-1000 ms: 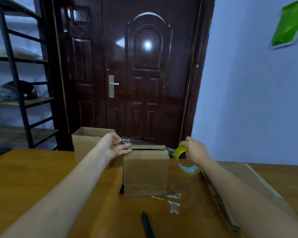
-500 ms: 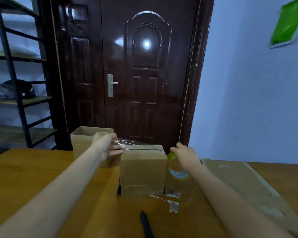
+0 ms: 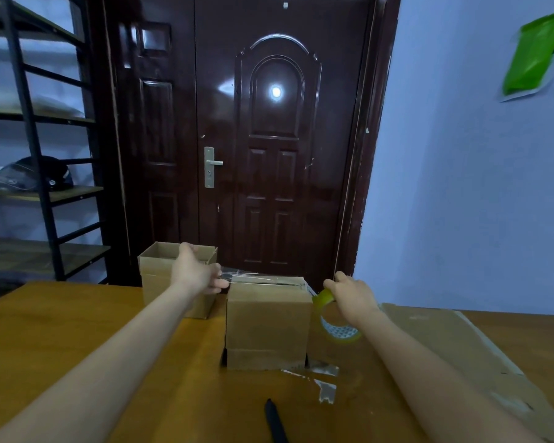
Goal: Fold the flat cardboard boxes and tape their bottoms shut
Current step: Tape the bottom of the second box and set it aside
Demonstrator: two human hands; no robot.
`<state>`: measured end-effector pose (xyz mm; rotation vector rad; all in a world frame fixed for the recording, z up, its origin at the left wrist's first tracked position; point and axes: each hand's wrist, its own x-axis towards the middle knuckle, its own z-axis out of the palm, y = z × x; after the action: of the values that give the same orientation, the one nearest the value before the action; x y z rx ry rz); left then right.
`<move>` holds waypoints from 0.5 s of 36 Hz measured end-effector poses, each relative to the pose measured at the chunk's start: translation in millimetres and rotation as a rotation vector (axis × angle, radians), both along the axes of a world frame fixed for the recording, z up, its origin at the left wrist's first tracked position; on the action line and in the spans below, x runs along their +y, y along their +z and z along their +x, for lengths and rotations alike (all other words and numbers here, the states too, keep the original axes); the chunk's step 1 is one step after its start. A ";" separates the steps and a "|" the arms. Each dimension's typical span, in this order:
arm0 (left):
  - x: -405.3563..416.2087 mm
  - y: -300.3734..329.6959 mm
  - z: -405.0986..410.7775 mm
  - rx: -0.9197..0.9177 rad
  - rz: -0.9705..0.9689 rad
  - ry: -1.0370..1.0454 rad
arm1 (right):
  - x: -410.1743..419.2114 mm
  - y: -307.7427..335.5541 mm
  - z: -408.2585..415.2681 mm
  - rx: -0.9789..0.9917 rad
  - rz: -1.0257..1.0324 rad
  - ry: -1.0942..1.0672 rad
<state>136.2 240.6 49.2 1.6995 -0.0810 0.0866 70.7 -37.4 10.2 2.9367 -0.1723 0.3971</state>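
Box in hand: folded box [image 3: 267, 324] stands mid-bench, flaps up top, with a strip of clear tape [image 3: 263, 279] stretched across the seam.
Left hand: left hand [image 3: 196, 272] is at the box's top left corner, fingers curled onto the tape end, pinning it down there as far as I can tell.
Right hand: right hand [image 3: 352, 297] grips the yellow-green tape roll [image 3: 335, 324] just off the box's right side, fingers wrapped over the top of the roll.
Done so far: another folded box [image 3: 176, 279] sits behind toward the bench's far edge, open side up, so I'd guess its bottom is already sealed.
Still to do: this strip isn't cut from the roll yet, and a stack of flat cardboard [image 3: 454, 350] waits along the right edge of the bench.
Odds and ends: tape scraps [image 3: 323, 383] and a dark pen-like thing [image 3: 275, 422] lie near the front edge. Probably a cutter, can't say.
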 end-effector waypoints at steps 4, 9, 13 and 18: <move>-0.4 -10.0 -0.9 0.013 -0.033 0.020 | -1.7 1.8 -1.1 0.003 0.004 -0.013; -0.2 -20.7 -1.8 0.002 -0.087 0.043 | -1.7 1.7 -4.3 0.000 0.015 -0.023; -0.9 -24.1 1.4 0.018 -0.111 0.047 | -0.2 2.5 -5.0 0.000 0.013 -0.035; -2.4 -31.5 8.4 0.061 -0.124 0.075 | -0.5 0.3 -5.3 0.001 0.014 -0.040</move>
<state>144.7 238.2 17.7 1.5799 0.0330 0.0939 65.3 -37.9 10.5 2.9417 -0.2336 0.3896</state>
